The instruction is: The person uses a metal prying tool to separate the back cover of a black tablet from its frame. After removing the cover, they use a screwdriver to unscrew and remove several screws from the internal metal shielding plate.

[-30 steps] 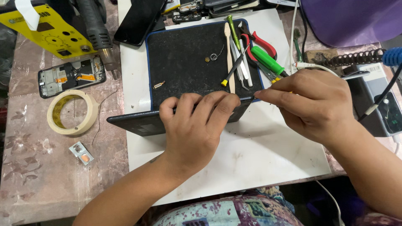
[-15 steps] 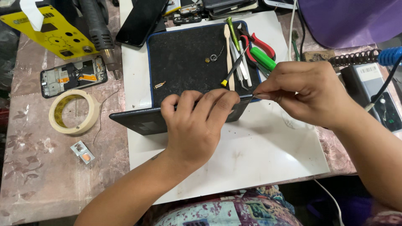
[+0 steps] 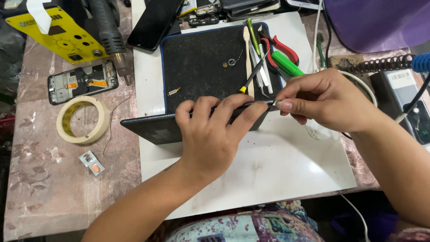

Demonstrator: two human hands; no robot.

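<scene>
Left hand clamps its grip over the dark tablet; right hand pinches a thin tool tight against its edge.

Left hand pressing down on a dark tablet stood on edge over the white surface. Right hand pinching a thin tool at the tablet's top rim. Black mat behind, tape roll well left.

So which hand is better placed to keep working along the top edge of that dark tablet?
Probably the right hand: its fingers pinch a thin tool at the tablet edge, while the left hand is busy pressing it down.
</scene>
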